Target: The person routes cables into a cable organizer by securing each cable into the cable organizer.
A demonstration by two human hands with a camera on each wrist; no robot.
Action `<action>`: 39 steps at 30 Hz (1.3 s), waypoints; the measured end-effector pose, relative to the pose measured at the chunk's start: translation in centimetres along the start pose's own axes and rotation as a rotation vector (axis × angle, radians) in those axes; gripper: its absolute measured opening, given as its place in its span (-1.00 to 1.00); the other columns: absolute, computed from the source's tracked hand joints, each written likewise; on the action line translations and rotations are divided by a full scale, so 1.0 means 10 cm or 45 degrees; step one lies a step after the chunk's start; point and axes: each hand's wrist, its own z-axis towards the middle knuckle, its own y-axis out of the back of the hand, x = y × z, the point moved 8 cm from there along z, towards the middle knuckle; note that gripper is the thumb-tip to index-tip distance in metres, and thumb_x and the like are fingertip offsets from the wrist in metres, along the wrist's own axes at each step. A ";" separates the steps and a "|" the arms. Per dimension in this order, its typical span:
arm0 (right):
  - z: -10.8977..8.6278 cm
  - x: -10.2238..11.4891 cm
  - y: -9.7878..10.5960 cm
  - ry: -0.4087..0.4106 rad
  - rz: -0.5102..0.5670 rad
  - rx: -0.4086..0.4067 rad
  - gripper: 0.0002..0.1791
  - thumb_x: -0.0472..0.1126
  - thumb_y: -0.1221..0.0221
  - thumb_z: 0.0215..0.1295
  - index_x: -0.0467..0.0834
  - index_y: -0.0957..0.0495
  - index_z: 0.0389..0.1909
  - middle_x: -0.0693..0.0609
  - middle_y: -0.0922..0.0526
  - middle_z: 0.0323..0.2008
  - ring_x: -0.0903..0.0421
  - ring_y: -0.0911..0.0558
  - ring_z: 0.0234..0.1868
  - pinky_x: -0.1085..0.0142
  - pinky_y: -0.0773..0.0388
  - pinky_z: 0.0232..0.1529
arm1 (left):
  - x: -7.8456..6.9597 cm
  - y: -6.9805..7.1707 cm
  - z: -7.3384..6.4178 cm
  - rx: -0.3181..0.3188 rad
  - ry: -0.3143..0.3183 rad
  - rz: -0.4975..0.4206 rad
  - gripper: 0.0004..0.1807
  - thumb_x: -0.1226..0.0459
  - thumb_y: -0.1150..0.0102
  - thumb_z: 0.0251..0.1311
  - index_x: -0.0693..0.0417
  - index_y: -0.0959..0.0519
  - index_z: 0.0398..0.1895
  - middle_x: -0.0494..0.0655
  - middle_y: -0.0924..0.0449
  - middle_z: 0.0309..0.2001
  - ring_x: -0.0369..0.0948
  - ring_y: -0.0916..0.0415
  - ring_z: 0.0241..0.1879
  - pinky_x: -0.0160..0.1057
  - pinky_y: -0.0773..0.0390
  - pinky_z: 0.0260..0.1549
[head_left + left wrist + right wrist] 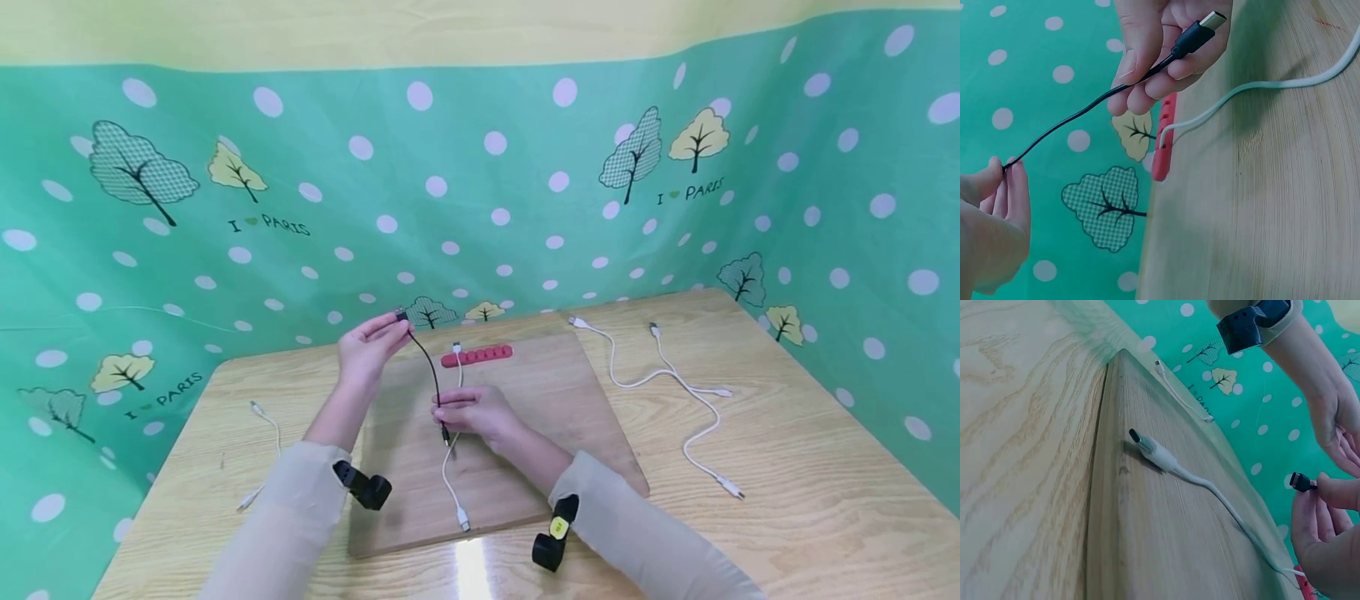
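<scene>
A short black USB cable [430, 360] hangs between both hands above the wooden board. My left hand [367, 350] pinches its upper end, near the plug [402, 315]. Lower down, my right hand [480, 414] pinches the cord just behind the other black plug [1193, 39], whose metal tip points away from the fingers. Beneath lies a white cable [447, 481], running through a slot of the red cable holder [495, 353] at the board's far edge. Its near white plug [1159, 454] rests by the board's front edge.
The wooden board [562, 400] lies on a wooden table [795, 358]. Another white cable [277, 433] lies left of it, partly behind the left sleeve. Two white cables [621, 383] [712, 410] lie to the right. A green dotted cloth [495, 250] hangs behind.
</scene>
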 end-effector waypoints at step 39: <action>-0.02 -0.02 0.59 0.003 -0.243 -0.206 -0.65 -0.52 -0.32 -0.01 -0.41 -0.61 -0.11 -0.31 -0.72 -0.20 -0.08 -0.76 -0.19 0.24 -0.75 -0.18 | 0.79 -0.45 0.69 0.071 0.153 0.529 -0.59 0.46 -0.36 0.02 0.29 -0.60 0.01 0.18 -0.68 -0.06 -0.40 -0.65 -0.51 -0.24 -0.69 -0.04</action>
